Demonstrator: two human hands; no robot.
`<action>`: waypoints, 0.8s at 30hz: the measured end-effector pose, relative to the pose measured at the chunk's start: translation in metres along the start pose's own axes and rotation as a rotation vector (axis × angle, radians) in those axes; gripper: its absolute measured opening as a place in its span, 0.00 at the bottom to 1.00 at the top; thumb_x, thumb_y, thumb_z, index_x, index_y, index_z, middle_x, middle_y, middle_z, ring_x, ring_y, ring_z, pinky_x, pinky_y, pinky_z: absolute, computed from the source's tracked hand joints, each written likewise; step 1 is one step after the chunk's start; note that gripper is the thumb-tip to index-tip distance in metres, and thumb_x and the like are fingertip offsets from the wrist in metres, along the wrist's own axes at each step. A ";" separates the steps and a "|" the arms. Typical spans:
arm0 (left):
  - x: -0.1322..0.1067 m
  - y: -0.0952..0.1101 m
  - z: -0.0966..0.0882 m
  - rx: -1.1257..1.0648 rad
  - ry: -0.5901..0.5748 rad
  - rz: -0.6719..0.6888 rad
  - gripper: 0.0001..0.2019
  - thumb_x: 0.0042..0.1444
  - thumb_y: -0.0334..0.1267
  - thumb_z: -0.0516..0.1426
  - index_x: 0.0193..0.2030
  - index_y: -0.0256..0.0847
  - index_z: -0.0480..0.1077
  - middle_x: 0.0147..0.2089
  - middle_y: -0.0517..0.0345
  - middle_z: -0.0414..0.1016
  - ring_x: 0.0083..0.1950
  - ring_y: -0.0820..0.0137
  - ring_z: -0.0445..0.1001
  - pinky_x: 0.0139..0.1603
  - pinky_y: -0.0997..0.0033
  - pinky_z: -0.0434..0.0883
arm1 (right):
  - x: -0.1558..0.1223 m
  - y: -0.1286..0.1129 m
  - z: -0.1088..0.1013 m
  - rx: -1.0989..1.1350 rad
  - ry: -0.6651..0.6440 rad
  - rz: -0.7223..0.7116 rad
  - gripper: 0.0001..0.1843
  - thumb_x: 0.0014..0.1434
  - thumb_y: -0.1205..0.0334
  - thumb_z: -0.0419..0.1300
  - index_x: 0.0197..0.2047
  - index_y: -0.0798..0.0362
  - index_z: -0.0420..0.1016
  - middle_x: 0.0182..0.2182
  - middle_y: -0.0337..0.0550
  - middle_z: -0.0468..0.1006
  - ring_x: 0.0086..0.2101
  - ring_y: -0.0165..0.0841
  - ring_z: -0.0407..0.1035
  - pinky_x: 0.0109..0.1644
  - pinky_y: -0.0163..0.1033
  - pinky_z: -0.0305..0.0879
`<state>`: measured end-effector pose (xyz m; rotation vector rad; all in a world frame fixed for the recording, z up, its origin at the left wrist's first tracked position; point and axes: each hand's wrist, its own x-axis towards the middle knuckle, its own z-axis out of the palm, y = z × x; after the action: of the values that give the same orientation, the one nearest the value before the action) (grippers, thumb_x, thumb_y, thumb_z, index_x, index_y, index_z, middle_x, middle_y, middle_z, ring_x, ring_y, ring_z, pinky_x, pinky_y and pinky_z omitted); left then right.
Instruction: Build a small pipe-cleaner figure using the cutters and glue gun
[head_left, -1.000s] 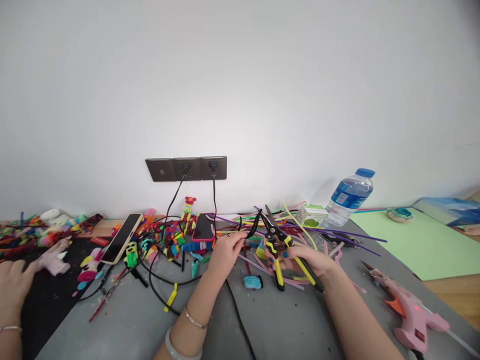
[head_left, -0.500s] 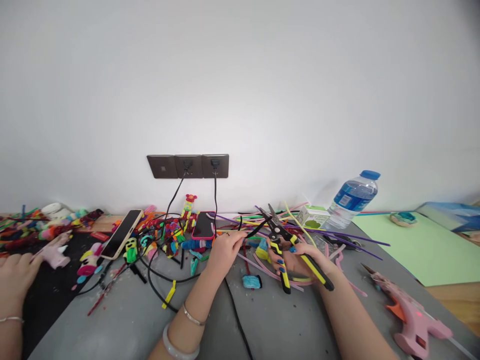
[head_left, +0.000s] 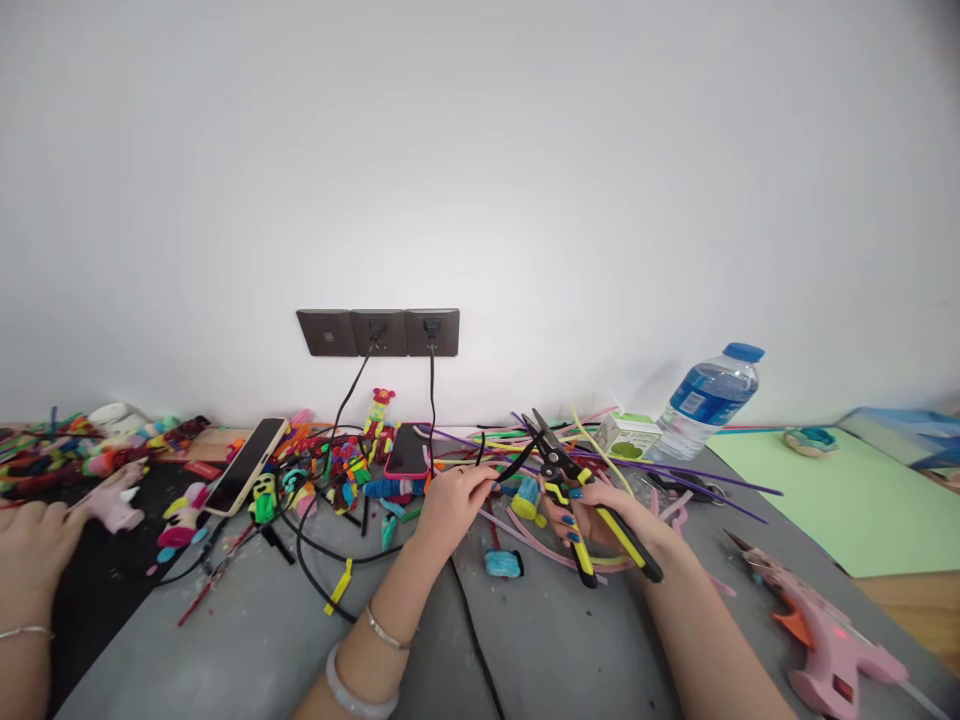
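While colourful strands clutter the grey tabletop and a pink glue gun lies off to the right, the left hand pinches a black strip; the right hand curls round yellow-and-black pliers, handles spread apart. The strip runs from the left hand up to the pliers' blades.

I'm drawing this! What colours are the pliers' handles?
The handles are yellow and black, clearest in the head view.
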<state>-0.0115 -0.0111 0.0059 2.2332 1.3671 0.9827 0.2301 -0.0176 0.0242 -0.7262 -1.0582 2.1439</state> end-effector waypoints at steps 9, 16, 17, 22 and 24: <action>0.002 0.000 -0.001 -0.021 0.001 -0.063 0.10 0.61 0.33 0.55 0.44 0.45 0.77 0.44 0.58 0.83 0.44 0.63 0.81 0.47 0.65 0.74 | 0.008 0.003 -0.003 -0.016 0.022 -0.090 0.11 0.52 0.55 0.61 0.34 0.52 0.65 0.22 0.36 0.63 0.20 0.27 0.56 0.24 0.35 0.58; 0.003 -0.002 -0.001 -0.097 0.034 -0.142 0.08 0.60 0.32 0.54 0.41 0.43 0.75 0.39 0.57 0.83 0.40 0.64 0.81 0.42 0.68 0.73 | -0.013 -0.025 -0.003 -0.037 0.310 -0.392 0.19 0.54 0.41 0.51 0.37 0.47 0.70 0.25 0.43 0.67 0.24 0.36 0.60 0.33 0.48 0.65; 0.003 -0.002 -0.001 -0.115 0.041 -0.148 0.08 0.60 0.32 0.54 0.42 0.43 0.73 0.39 0.56 0.83 0.40 0.64 0.81 0.42 0.68 0.73 | -0.016 -0.028 -0.004 -0.055 0.349 -0.416 0.22 0.54 0.39 0.50 0.39 0.47 0.71 0.26 0.44 0.68 0.25 0.37 0.62 0.34 0.49 0.66; 0.004 0.000 -0.002 -0.156 0.031 -0.146 0.04 0.59 0.32 0.54 0.40 0.43 0.67 0.36 0.57 0.82 0.38 0.66 0.80 0.39 0.71 0.71 | -0.023 -0.037 -0.007 -0.222 0.480 -0.352 0.30 0.56 0.36 0.47 0.49 0.48 0.73 0.33 0.49 0.75 0.33 0.43 0.70 0.37 0.51 0.68; 0.004 0.001 -0.003 -0.158 0.024 -0.143 0.03 0.59 0.32 0.54 0.39 0.44 0.66 0.33 0.59 0.80 0.36 0.67 0.80 0.37 0.72 0.70 | -0.022 -0.037 -0.007 -0.329 0.508 -0.264 0.30 0.56 0.38 0.50 0.51 0.50 0.72 0.33 0.48 0.76 0.33 0.43 0.72 0.37 0.49 0.69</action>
<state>-0.0120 -0.0085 0.0102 1.9862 1.3870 1.0320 0.2601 -0.0131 0.0552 -1.1394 -1.1536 1.4651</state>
